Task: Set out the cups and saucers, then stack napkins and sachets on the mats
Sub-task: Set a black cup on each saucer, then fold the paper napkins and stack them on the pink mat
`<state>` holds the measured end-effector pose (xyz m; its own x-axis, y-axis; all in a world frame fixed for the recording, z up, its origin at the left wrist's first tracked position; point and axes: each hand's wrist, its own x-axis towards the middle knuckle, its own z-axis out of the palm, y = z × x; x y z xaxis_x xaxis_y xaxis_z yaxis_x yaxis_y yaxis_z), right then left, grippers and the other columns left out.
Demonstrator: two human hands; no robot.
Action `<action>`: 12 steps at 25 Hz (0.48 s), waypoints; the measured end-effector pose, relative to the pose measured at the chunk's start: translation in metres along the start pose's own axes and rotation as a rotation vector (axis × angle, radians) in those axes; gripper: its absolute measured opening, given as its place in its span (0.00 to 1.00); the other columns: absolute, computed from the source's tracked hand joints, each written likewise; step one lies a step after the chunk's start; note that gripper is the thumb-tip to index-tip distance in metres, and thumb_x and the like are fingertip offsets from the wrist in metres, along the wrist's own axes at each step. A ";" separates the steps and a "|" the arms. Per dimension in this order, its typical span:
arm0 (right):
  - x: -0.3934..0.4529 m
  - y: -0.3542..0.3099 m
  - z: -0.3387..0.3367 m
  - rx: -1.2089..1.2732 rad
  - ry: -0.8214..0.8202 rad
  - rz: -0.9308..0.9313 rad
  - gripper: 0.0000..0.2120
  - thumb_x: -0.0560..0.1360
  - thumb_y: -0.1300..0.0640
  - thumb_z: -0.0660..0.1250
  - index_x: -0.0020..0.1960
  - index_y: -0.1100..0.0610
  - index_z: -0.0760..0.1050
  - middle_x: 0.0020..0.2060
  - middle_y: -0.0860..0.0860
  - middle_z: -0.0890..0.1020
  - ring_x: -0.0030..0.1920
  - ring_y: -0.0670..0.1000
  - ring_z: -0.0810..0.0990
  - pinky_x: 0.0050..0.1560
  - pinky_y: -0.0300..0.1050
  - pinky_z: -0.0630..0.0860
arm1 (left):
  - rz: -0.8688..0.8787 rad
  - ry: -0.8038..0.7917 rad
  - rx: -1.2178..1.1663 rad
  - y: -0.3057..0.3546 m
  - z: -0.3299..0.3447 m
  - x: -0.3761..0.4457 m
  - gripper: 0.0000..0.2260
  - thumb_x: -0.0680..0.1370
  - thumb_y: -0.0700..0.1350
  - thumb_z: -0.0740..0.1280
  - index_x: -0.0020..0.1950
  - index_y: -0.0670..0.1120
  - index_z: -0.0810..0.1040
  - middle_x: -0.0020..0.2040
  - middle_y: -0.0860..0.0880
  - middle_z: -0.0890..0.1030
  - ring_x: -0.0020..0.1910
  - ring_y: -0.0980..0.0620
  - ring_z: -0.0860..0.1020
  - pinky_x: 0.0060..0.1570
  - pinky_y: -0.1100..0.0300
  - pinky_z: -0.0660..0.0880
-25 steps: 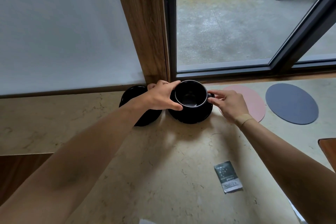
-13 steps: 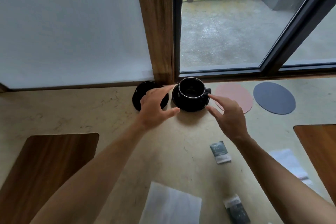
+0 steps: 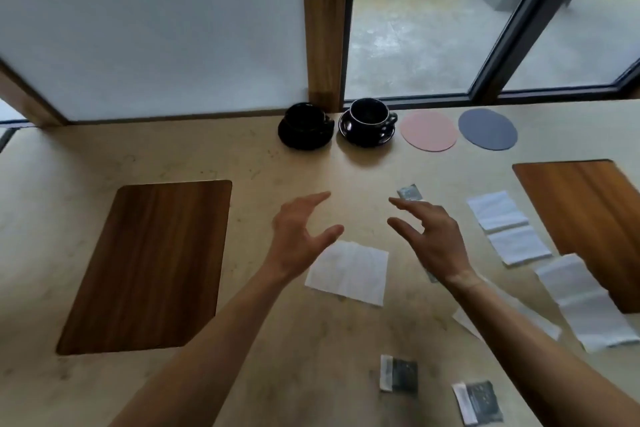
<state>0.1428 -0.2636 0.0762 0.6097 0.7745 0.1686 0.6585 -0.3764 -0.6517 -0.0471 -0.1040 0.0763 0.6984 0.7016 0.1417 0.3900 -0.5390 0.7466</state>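
While both hands hover empty above the surface (image 3: pixel 242 156), the left hand (image 3: pixel 298 236) and right hand (image 3: pixel 429 239) face each other with fingers apart, gripping nothing; this posture suits a reach toward the paper items below them. 2 black cups sit on saucers at the far edge by the window: the left cup (image 3: pixel 306 118) and the right cup (image 3: pixel 369 113), side by side and just apart, which suggests the cup step is done. 2 round mats lie to their right, a pink mat (image 3: pixel 429 130) and a grey mat (image 3: pixel 488 128); both are bare. 1 napkin (image 3: pixel 348 272) lies just below the hands; more napkins (image 3: pixel 502 218) lie near the right wooden mat (image 3: pixel 588 204). Sachets (image 3: pixel 398 373) are scattered near the front edge; 1 sachet (image 3: pixel 410 192) lies beside the right fingertips. A left wooden mat (image 3: pixel 152 263) is also bare; stacking has probably not begun.
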 end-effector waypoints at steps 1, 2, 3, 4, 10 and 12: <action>-0.017 -0.002 0.000 -0.012 -0.006 0.008 0.18 0.74 0.47 0.70 0.63 0.44 0.77 0.58 0.45 0.82 0.58 0.49 0.77 0.54 0.48 0.75 | 0.000 -0.008 -0.006 0.000 -0.001 -0.012 0.28 0.70 0.60 0.69 0.69 0.54 0.72 0.66 0.55 0.74 0.62 0.61 0.66 0.66 0.49 0.66; -0.034 -0.003 -0.001 -0.029 -0.005 0.020 0.18 0.74 0.47 0.70 0.63 0.44 0.77 0.57 0.45 0.82 0.58 0.49 0.77 0.54 0.48 0.76 | 0.004 -0.024 -0.010 0.000 -0.002 -0.025 0.28 0.71 0.59 0.70 0.69 0.54 0.71 0.66 0.55 0.74 0.63 0.60 0.67 0.66 0.50 0.66; -0.047 -0.004 -0.003 -0.043 -0.003 0.030 0.18 0.74 0.47 0.70 0.63 0.45 0.77 0.57 0.46 0.82 0.57 0.50 0.77 0.54 0.48 0.76 | 0.009 -0.034 -0.007 0.000 -0.003 -0.035 0.27 0.71 0.58 0.70 0.69 0.54 0.71 0.66 0.55 0.74 0.63 0.59 0.67 0.66 0.50 0.66; -0.059 -0.005 -0.004 -0.054 -0.010 0.038 0.18 0.74 0.47 0.70 0.63 0.45 0.77 0.57 0.46 0.82 0.57 0.50 0.77 0.54 0.47 0.76 | 0.010 -0.040 -0.004 -0.001 -0.003 -0.044 0.26 0.72 0.57 0.71 0.69 0.54 0.72 0.66 0.54 0.74 0.64 0.57 0.68 0.66 0.49 0.66; -0.106 -0.011 -0.005 -0.096 -0.068 0.034 0.18 0.74 0.48 0.70 0.63 0.47 0.77 0.57 0.48 0.82 0.57 0.49 0.78 0.54 0.41 0.71 | -0.066 -0.033 0.044 0.001 0.005 -0.095 0.24 0.72 0.57 0.71 0.67 0.52 0.74 0.65 0.52 0.77 0.62 0.53 0.73 0.63 0.52 0.69; -0.106 -0.012 -0.003 -0.105 -0.085 0.029 0.18 0.74 0.48 0.70 0.63 0.47 0.77 0.58 0.48 0.82 0.57 0.50 0.78 0.54 0.40 0.71 | -0.106 -0.018 0.059 0.003 0.008 -0.105 0.23 0.73 0.57 0.71 0.66 0.51 0.75 0.64 0.52 0.78 0.61 0.53 0.74 0.62 0.53 0.69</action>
<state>0.0719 -0.3429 0.0680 0.5925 0.8011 0.0850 0.6865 -0.4469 -0.5735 -0.1143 -0.1826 0.0588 0.6621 0.7476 0.0521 0.4959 -0.4893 0.7174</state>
